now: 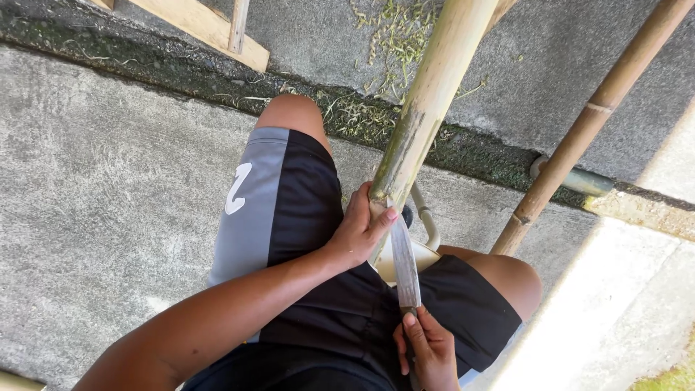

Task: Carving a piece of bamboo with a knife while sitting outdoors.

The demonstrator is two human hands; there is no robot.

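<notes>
A thick pale bamboo pole [434, 87] slants up from between my knees, its lower part greenish and scraped. My left hand [360, 230] wraps around the pole's lower end, thumb against the blade. A long steel knife [405, 264] points up at that end. Its handle sits in my right hand [427, 347], low in the view. I sit in black and grey shorts [304, 217].
A second, brown bamboo pole [590, 119] leans at the right. Wooden boards [210, 29] lie at the top left. Bamboo shavings [391, 36] scatter over the concrete. A mossy crack [181, 69] crosses the ground. A grey pipe end [579, 179] lies by the brown pole.
</notes>
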